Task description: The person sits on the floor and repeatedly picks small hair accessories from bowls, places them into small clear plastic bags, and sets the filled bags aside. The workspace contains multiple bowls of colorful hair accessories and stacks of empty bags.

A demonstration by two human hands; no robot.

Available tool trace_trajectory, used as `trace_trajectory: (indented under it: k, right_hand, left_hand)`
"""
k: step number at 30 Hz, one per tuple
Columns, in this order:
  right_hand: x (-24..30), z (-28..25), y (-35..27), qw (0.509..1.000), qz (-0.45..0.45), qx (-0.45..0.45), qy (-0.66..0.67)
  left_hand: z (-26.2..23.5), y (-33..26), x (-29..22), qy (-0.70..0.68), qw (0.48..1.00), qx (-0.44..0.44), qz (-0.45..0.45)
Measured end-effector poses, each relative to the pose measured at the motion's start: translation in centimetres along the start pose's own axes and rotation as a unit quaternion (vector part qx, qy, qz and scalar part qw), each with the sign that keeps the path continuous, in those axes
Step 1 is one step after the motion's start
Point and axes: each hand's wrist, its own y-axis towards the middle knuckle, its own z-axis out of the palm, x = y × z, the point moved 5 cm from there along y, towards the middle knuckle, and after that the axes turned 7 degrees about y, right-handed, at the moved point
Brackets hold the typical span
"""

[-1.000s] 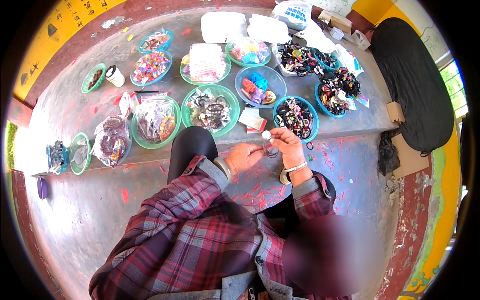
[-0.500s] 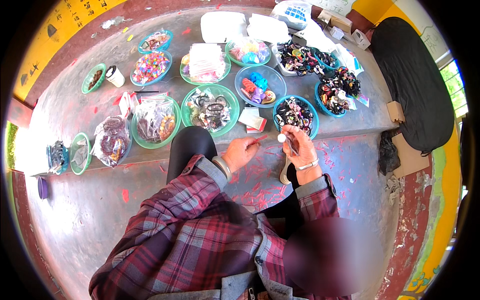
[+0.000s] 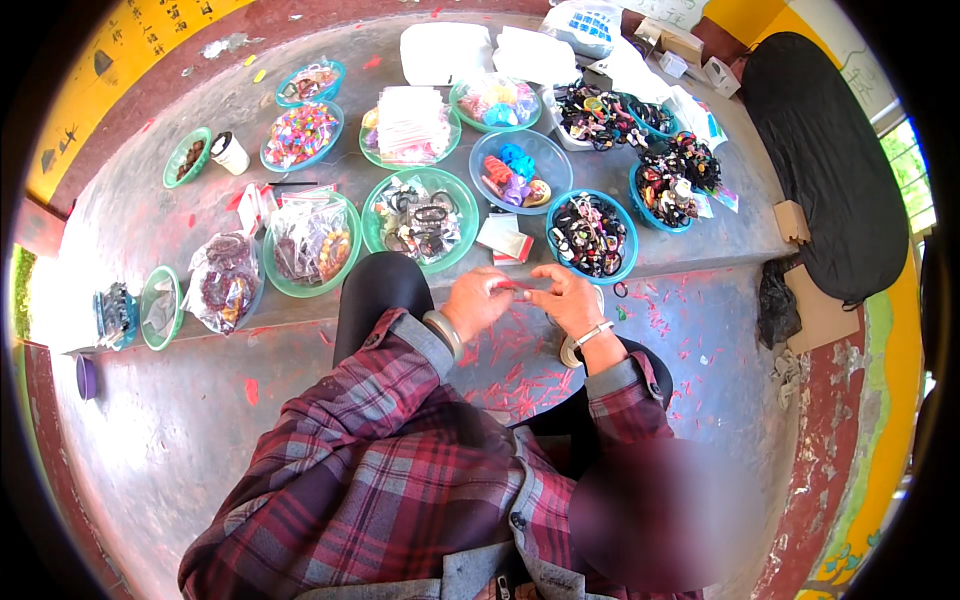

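My left hand (image 3: 475,303) is closed, thumb and fingers pinching a small red strip (image 3: 514,287). Facing it, my right hand (image 3: 570,303) has its fingertips closed at the strip's other end. Both hands are in front of the ledge, just short of a blue bowl (image 3: 633,250) filled with black hair ties (image 3: 592,232) with small ornaments. Behind my left hand lies a red-and-white packet (image 3: 508,241). A green bowl (image 3: 372,240) of bagged dark hair accessories (image 3: 425,215) stands to the left of that packet.
Several more bowls of colourful accessories cover the ledge (image 3: 690,258), among them a clear blue bowl (image 3: 560,170) of scrunchies. A lidded cup (image 3: 230,153) stands far left. Red scraps (image 3: 520,390) litter the lower floor. A large black oval thing (image 3: 825,170) leans at the right.
My right hand has moved left and down to meet my left hand at the red strip. The small clear packet with a white round piece is gone from its fingers.
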Motion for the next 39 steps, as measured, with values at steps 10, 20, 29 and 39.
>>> trace_trajectory:
  k: [10,20,29,39]
  right_hand:
    - [1.0,1.1,-0.6,0.990,-0.120,-0.031,-0.074]
    - [3.6,0.0,-0.8,0.981,-0.162,-0.017,-0.107]
    - [4.2,1.9,-1.4,0.970,-0.203,0.115,0.073]
    - [2.7,2.3,-0.9,0.967,-0.094,0.179,0.153]
  left_hand:
    - [0.7,-0.5,1.2,-0.136,0.985,-0.006,-0.108]
    - [0.3,-0.6,1.9,-0.184,0.962,0.007,-0.202]
    - [1.3,-0.9,2.8,-0.148,0.954,0.067,-0.253]
    - [0.8,-0.7,0.9,-0.071,0.972,0.101,-0.200]
